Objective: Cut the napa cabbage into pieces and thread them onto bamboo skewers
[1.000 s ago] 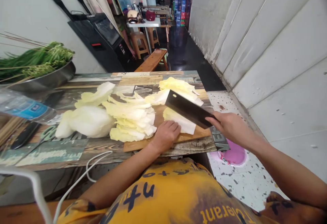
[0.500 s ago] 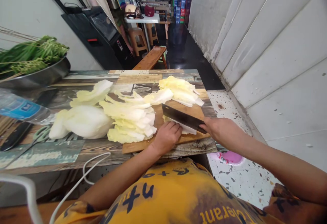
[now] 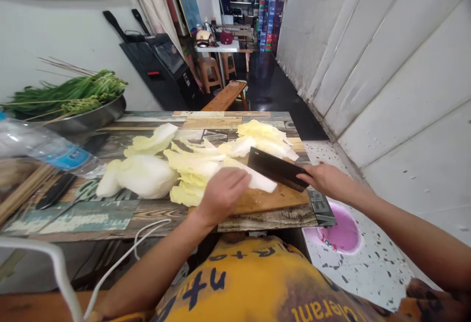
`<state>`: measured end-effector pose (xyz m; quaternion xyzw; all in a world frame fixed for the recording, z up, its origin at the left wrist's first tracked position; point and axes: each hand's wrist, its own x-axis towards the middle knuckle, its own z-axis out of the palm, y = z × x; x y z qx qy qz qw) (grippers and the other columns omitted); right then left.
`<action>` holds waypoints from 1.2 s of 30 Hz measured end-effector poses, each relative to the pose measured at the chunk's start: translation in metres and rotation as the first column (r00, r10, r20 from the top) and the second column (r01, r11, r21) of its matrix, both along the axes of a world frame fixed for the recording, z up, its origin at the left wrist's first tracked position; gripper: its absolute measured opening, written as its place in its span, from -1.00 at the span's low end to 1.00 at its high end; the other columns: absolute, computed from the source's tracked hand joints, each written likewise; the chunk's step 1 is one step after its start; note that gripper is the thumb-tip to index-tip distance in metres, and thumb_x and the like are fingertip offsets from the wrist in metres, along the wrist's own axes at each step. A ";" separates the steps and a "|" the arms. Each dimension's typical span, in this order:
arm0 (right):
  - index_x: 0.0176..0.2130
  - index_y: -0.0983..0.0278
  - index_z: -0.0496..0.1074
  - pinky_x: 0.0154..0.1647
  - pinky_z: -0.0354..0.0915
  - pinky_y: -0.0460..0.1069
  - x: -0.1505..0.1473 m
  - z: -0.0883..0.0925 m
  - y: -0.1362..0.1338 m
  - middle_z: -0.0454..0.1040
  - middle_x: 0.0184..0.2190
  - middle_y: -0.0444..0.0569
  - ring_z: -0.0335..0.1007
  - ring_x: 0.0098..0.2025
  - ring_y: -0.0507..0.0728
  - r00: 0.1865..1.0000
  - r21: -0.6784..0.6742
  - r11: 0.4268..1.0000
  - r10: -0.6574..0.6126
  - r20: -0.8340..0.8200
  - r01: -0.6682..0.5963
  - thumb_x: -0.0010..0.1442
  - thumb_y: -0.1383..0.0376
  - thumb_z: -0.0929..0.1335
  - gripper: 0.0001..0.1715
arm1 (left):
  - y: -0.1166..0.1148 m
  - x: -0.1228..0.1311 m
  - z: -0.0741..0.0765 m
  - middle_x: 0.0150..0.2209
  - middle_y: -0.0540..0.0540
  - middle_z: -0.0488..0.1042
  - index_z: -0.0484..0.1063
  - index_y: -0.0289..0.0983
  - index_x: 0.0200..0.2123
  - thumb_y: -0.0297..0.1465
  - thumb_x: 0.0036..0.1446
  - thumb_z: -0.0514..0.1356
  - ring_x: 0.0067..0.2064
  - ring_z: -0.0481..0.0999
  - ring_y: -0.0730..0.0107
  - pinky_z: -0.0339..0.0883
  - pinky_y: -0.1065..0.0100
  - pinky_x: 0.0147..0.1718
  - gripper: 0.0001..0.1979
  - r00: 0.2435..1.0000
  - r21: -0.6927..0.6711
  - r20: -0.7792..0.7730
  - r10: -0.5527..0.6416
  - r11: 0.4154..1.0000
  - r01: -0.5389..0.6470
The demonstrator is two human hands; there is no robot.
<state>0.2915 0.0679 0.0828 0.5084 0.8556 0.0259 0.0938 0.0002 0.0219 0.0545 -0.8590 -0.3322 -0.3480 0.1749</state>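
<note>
My right hand (image 3: 324, 180) grips the handle of a dark cleaver (image 3: 275, 169), its broad blade over the wooden cutting board (image 3: 265, 202). Fingers of my left hand (image 3: 226, 192) are closed on a napa cabbage leaf (image 3: 259, 177), whose white stem end points toward the cleaver. Left of that hand lies a heap of pale yellow cabbage leaves (image 3: 191, 165). A second pile of yellow leaves (image 3: 263, 136) rests at the board's far edge. Farther left sits a whole cabbage piece (image 3: 145, 177), with one loose leaf (image 3: 152, 139) behind it.
At the left are a metal bowl of skewered greens (image 3: 84, 118), a plastic bottle (image 3: 62, 150), scissors (image 3: 86, 189), a black-handled knife (image 3: 55, 192) and bamboo sticks (image 3: 22, 197). A white cable (image 3: 136, 238) hangs at the front edge. A pink basin (image 3: 340, 229) stands on the floor.
My left hand has moved left and lifted the cabbage leaf from the board. The cleaver stays in my right hand, close to the leaf. The whole view has shifted slightly.
</note>
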 end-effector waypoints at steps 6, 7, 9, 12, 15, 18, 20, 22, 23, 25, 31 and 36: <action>-0.21 0.30 0.44 -0.43 0.11 -0.05 -0.003 -0.005 0.038 0.55 -0.37 0.09 0.48 -0.34 0.17 0.997 0.095 0.993 -0.075 -0.018 0.076 0.34 0.09 0.14 -0.56 | 0.038 -0.060 0.026 -0.26 -0.27 0.55 0.50 -0.36 -0.30 -0.54 0.18 -0.01 -0.19 0.49 0.11 0.33 0.18 -0.25 -0.73 0.823 -0.104 -0.191 0.535 0.823 -0.559; -0.21 0.30 0.44 -0.43 0.11 -0.05 -0.004 -0.006 0.040 0.55 -0.37 0.09 0.47 -0.34 0.17 0.997 0.105 0.992 -0.073 -0.019 0.075 0.34 0.09 0.14 -0.56 | 0.046 -0.067 0.027 -0.29 -0.29 0.55 0.51 -0.37 -0.34 -0.56 0.15 -0.01 -0.21 0.50 0.07 0.31 0.17 -0.26 -0.73 0.775 -0.187 -0.325 0.542 0.766 -0.615; -0.23 0.30 0.44 -0.44 0.09 -0.05 -0.006 -0.007 0.038 0.55 -0.38 0.09 0.47 -0.35 0.18 0.997 0.119 0.990 -0.069 -0.019 0.070 0.34 0.09 0.14 -0.55 | 0.056 -0.076 0.027 -0.35 -0.29 0.55 0.50 -0.36 -0.40 -0.60 0.06 0.01 -0.26 0.51 0.07 0.29 0.17 -0.28 -0.75 0.705 -0.323 -0.544 0.456 0.661 -0.677; -0.26 0.30 0.43 -0.47 0.06 -0.05 -0.005 -0.008 0.030 0.54 -0.41 0.08 0.47 -0.39 0.17 0.997 0.131 0.989 -0.071 -0.021 0.073 0.35 0.08 0.12 -0.53 | 0.062 -0.067 0.032 -0.38 -0.23 0.56 0.50 -0.34 -0.37 -0.62 0.02 0.02 -0.29 0.52 0.12 0.25 0.12 -0.18 -0.75 0.673 -0.376 -0.612 0.415 0.596 -0.709; -0.29 0.30 0.42 -0.48 0.03 -0.05 -0.004 -0.009 0.025 0.54 -0.43 0.07 0.47 -0.40 0.17 0.994 0.132 0.986 -0.103 -0.036 0.107 0.35 0.08 0.11 -0.53 | 0.068 -0.033 0.037 -0.26 -0.29 0.55 0.49 -0.37 -0.28 -0.53 0.12 0.03 -0.14 0.49 0.06 0.15 -0.02 -0.02 -0.78 0.725 -0.378 -0.487 0.488 0.630 -0.678; -0.30 0.29 0.41 -0.49 0.01 -0.05 -0.002 -0.011 0.025 0.54 -0.45 0.06 0.48 -0.39 0.18 0.989 0.121 0.982 -0.142 -0.048 0.147 0.35 0.08 0.11 -0.54 | 0.086 0.010 0.029 -0.23 -0.30 0.53 0.50 -0.38 -0.30 -0.44 0.14 0.12 -0.09 0.48 0.07 0.24 0.13 -0.08 -0.83 0.789 -0.475 -0.483 0.379 0.643 -0.600; -0.30 0.28 0.40 -0.51 -0.02 -0.05 -0.002 -0.012 0.027 0.54 -0.47 0.06 0.47 -0.40 0.18 0.984 0.116 0.977 -0.173 -0.042 0.176 0.34 0.07 0.11 -0.54 | 0.102 0.029 0.016 -0.22 -0.30 0.52 0.50 -0.39 -0.29 -0.46 0.10 0.18 -0.09 0.49 0.10 0.29 0.20 -0.11 -0.87 0.789 -0.513 -0.498 0.361 0.611 -0.603; -0.30 0.27 0.40 -0.52 -0.04 -0.05 -0.001 -0.014 0.028 0.53 -0.48 0.05 0.47 -0.40 0.19 0.982 0.117 0.975 -0.185 -0.042 0.189 0.34 0.05 0.12 -0.54 | 0.116 0.039 0.002 -0.24 -0.24 0.52 0.49 -0.39 -0.27 -0.44 0.13 0.20 -0.14 0.51 0.20 0.34 0.23 -0.15 -0.87 0.776 -0.545 -0.515 0.364 0.559 -0.624; -0.30 0.27 0.39 -0.52 -0.05 -0.05 0.000 -0.016 0.028 0.53 -0.48 0.05 0.47 -0.40 0.19 0.982 0.119 0.975 -0.184 -0.047 0.188 0.34 0.05 0.11 -0.54 | 0.122 0.040 -0.002 -0.24 -0.20 0.51 0.47 -0.38 -0.24 -0.39 0.16 0.19 -0.17 0.51 0.26 0.37 0.23 -0.17 -0.84 0.768 -0.556 -0.521 0.372 0.535 -0.636; -0.30 0.27 0.39 -0.52 -0.05 -0.05 0.001 -0.018 0.029 0.53 -0.47 0.05 0.48 -0.39 0.20 0.981 0.123 0.974 -0.182 -0.065 0.189 0.34 0.04 0.11 -0.54 | 0.130 0.037 -0.004 -0.22 -0.14 0.50 0.44 -0.38 -0.20 -0.34 0.20 0.16 -0.20 0.51 0.33 0.40 0.23 -0.20 -0.80 0.753 -0.559 -0.519 0.403 0.506 -0.656; -0.33 0.27 0.41 -0.48 0.03 -0.04 0.007 -0.020 0.034 0.54 -0.44 0.05 0.47 -0.38 0.18 0.962 0.083 0.964 -0.240 -0.128 0.252 0.33 0.06 0.12 -0.54 | 0.113 0.014 0.039 -0.23 -0.32 0.50 0.45 -0.45 -0.23 -0.63 0.16 0.00 -0.11 0.51 0.14 0.35 0.28 -0.17 -0.76 0.717 -0.461 -0.429 0.549 0.549 -0.697; -0.34 0.29 0.42 -0.46 0.05 -0.05 0.005 -0.017 0.035 0.54 -0.45 0.04 0.45 -0.39 0.15 0.957 0.071 0.965 -0.240 -0.160 0.254 0.33 0.09 0.13 -0.54 | 0.054 0.023 0.019 -0.25 -0.22 0.48 0.43 -0.38 -0.24 -0.59 0.19 -0.02 -0.20 0.48 0.23 0.35 0.28 -0.21 -0.77 0.857 -0.426 -0.402 0.323 0.762 -0.488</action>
